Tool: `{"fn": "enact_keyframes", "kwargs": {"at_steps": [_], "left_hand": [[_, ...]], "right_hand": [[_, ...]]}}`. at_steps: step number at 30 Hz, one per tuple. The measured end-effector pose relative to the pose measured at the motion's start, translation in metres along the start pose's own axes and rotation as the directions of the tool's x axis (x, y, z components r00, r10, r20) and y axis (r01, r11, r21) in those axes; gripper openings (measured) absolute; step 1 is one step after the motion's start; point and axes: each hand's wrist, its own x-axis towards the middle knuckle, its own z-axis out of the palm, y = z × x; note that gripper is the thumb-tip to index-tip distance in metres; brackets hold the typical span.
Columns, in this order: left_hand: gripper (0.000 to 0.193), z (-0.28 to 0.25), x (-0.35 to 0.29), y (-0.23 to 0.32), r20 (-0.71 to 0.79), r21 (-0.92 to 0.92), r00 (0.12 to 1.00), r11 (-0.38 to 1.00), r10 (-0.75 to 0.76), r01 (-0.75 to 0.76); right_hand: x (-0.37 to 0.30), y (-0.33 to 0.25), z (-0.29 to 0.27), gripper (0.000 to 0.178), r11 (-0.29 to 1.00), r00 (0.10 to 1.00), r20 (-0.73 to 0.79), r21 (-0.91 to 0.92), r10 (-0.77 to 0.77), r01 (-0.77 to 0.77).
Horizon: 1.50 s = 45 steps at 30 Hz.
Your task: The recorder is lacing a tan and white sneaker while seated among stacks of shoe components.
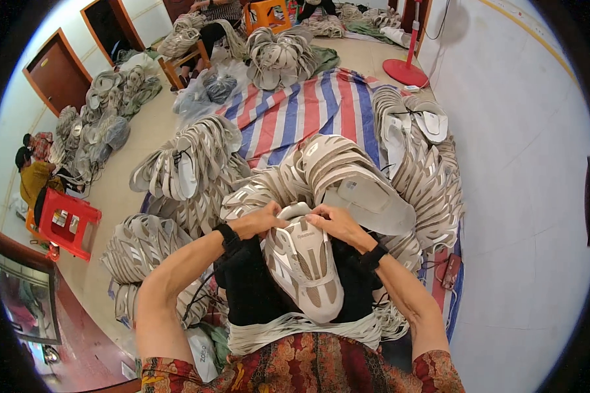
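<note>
A beige and white sneaker upper [305,272] rests across my lap, its toe toward me and its tongue end away. My left hand [261,221] pinches the upper's left edge near the top of the tongue. Opposite it, my right hand [337,224] grips the right edge beside the tongue, fingers bent. Whether a lace end is between my fingertips cannot be made out. A bundle of pale shoelaces [301,326] lies across my lap below the toe. Just beyond my hands stands a curved stack of similar uppers [334,157].
More stacks of uppers stand left [187,157] and right [426,177] on a striped tarp [295,108]. A red stool [69,223] is at the left, a red round stand base [405,72] at the far right. A white wall [524,196] runs along the right. Other people sit farther off.
</note>
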Motion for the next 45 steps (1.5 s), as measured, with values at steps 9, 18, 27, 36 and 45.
{"fn": "enact_keyframes", "kwargs": {"at_steps": [9, 18, 27, 36, 45], "left_hand": [[0.031, 0.004, 0.006, -0.004, 0.123, 0.730, 0.932, 0.605, 0.342, -0.319], [0.026, 0.010, -0.007, -0.004, 0.079, 0.964, 0.848, 0.176, 0.523, -0.199], [0.019, 0.001, -0.013, -0.017, 0.220, 0.975, 0.820, -0.098, 0.528, -0.199], [0.059, 0.030, -0.035, 0.005, -0.057, 0.621, 0.840, 0.678, 0.540, -0.394], [0.076, 0.025, -0.059, -0.008, 0.049, 0.831, 0.845, 0.448, 0.533, -0.331]], "right_hand": [[-0.032, -0.012, 0.025, 0.034, 0.973, 0.990, -0.121, -0.224, -0.075, 0.046], [-0.034, -0.006, 0.018, 0.029, 0.977, 0.978, -0.080, -0.112, -0.191, 0.181], [-0.035, -0.015, 0.035, 0.031, 0.904, 0.970, -0.081, -0.389, -0.227, 0.179], [-0.066, 0.009, 0.005, 0.053, 0.954, 0.999, 0.029, 0.298, -0.014, 0.005], [-0.104, -0.019, 0.028, 0.038, 0.963, 0.954, 0.140, -0.014, -0.264, 0.268]]}}
